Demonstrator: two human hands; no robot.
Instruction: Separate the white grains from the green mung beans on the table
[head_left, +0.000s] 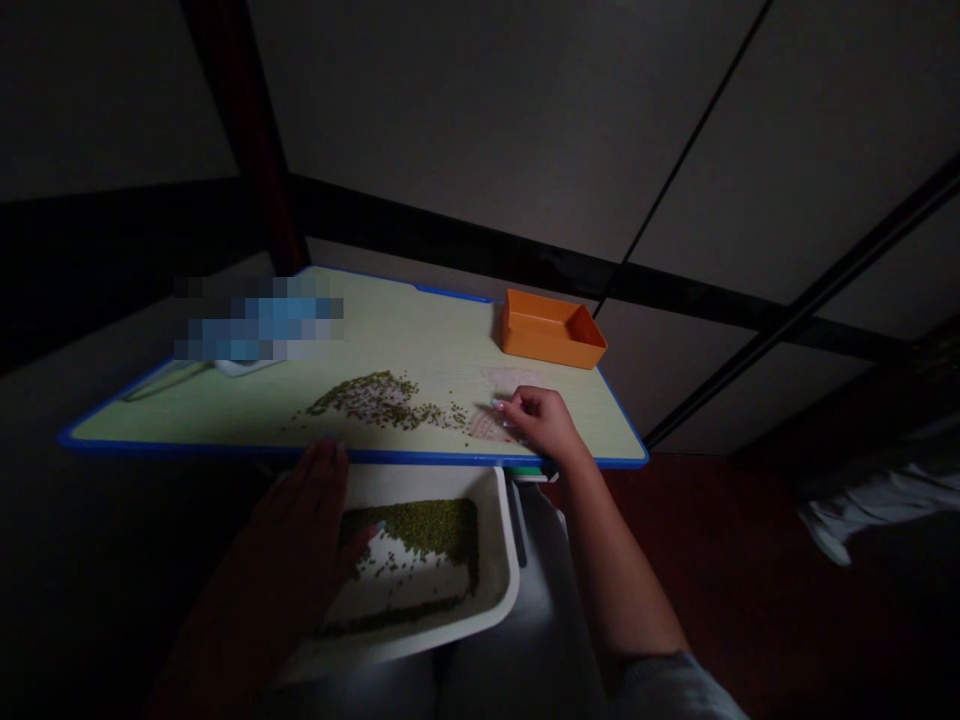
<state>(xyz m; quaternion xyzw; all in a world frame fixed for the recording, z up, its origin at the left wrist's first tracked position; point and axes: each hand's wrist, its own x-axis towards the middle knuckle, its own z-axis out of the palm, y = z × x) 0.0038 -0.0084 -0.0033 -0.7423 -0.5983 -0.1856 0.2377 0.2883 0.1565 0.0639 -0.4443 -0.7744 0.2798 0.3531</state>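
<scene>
Small green beans, probably mung beans [375,396], lie scattered on the pale yellow tabletop [435,330] with its blue rim. My right hand [541,420] rests at the right end of this scatter, over a pinkish printed patch [491,425] of the tabletop. Its fingers are curled with thumb and fingertips together; what they hold, if anything, is too small to make out. My left hand [319,520], dim in shadow, stretches its fingers to the table's near edge, thumb apart. Below it a white tub [504,545] holds many more green beans [442,525].
An orange open box [555,335] stands at the table's back right. A pixelated blue object [262,325] sits at the left on a white base [244,366]. Cabinet panels [480,110] rise behind the table. Someone's leg and shoe [829,535] show at the far right.
</scene>
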